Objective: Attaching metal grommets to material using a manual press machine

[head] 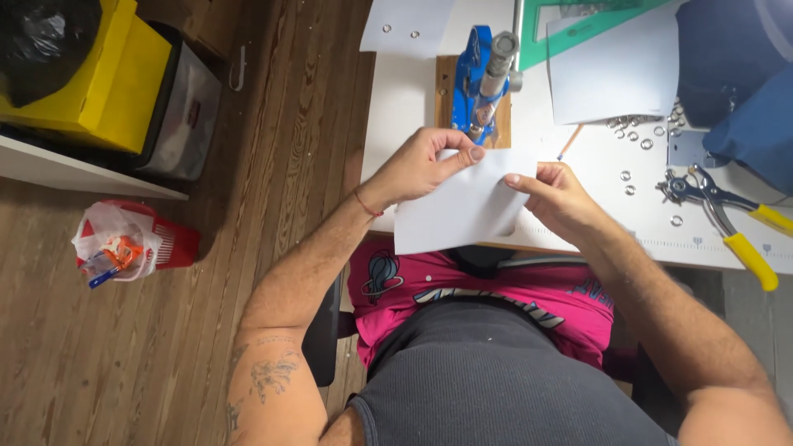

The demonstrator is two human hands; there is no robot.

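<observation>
- Gripping a white paper sheet [458, 206] at its upper edge, left hand [421, 165] closed with thumb pinching against the fingers.
- Pinching the same sheet at its right edge, right hand [557, 198] closed with thumb on top.
- Hanging over the near edge of the white table [405, 91], above the lap, just in front of a blue press tool [479, 74] on a wooden base.
- Lying to the right on the table: scattered metal eyelets [640, 136], yellow-handled punch pliers [723, 215], a pencil [570, 142], a second white sheet [615, 70].
- Standing on the wooden floor at left: a red basket [161, 239], a yellow box [107, 83].
</observation>
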